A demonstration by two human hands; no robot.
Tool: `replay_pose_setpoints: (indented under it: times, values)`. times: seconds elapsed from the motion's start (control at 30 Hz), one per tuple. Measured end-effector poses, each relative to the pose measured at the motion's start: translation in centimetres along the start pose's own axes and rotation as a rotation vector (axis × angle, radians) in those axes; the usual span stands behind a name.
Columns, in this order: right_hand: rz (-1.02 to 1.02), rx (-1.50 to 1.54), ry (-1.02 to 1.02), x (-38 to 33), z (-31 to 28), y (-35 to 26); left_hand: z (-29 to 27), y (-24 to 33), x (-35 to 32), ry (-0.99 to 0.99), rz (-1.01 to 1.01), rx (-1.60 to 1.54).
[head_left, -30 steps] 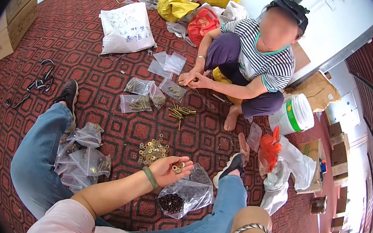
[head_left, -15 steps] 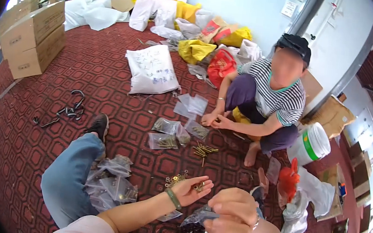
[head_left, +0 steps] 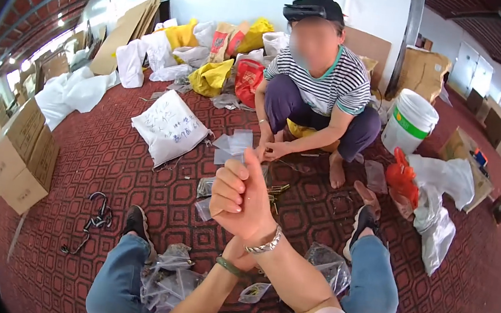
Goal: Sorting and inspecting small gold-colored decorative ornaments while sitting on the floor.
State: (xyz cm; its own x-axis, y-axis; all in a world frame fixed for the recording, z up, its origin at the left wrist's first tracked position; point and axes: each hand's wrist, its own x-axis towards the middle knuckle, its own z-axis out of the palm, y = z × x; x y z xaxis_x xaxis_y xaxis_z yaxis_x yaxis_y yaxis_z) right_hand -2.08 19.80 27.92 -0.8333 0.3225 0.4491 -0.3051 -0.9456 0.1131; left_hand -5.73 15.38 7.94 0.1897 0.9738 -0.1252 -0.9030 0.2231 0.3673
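My right hand (head_left: 239, 198) is raised in the middle of the view, a silver chain bracelet (head_left: 265, 242) on its wrist. Its fingers curl in toward the palm, the thumb points up, and nothing shows in the grasp. Behind and below it is my left hand (head_left: 236, 252), with a green bangle (head_left: 230, 267) at the wrist; its fingers are hidden by my right forearm. Brass-coloured bolts (head_left: 277, 190) lie on the carpet beyond my hands, partly covered. Clear plastic bags (head_left: 171, 283) of small parts lie by my left leg, and another bag (head_left: 328, 261) lies by my right leg.
A co-worker in a striped shirt (head_left: 322, 72) squats opposite, hands together near clear bags (head_left: 235, 142). A white sack (head_left: 167, 127), cartons (head_left: 21, 158), a black strap (head_left: 97, 216), a white bucket (head_left: 412, 120) and red gloves (head_left: 401, 180) stand or lie around.
My right hand has risen up and to the left, now in front of my left hand. The left palm, open before with small metal rings on it, is now hidden. The view has shifted.
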Motion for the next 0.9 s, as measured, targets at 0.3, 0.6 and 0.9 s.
replay_pose_setpoints:
  times: [0.3, 0.6, 0.9]
  values:
    - [-0.139, -0.247, -0.711, -9.8, 4.5, -1.3, -0.7, 0.4, 0.1, 0.112, -0.091, -0.517]
    - [-0.400, -2.404, 0.582, -11.1, -8.6, -4.6, 0.5, 3.0, -0.2, 0.149, 0.072, -0.373]
    - [-0.144, -2.480, 0.732, -11.7, -8.9, -4.0, 1.0, 3.1, -0.9, 0.121, 0.135, -0.209]
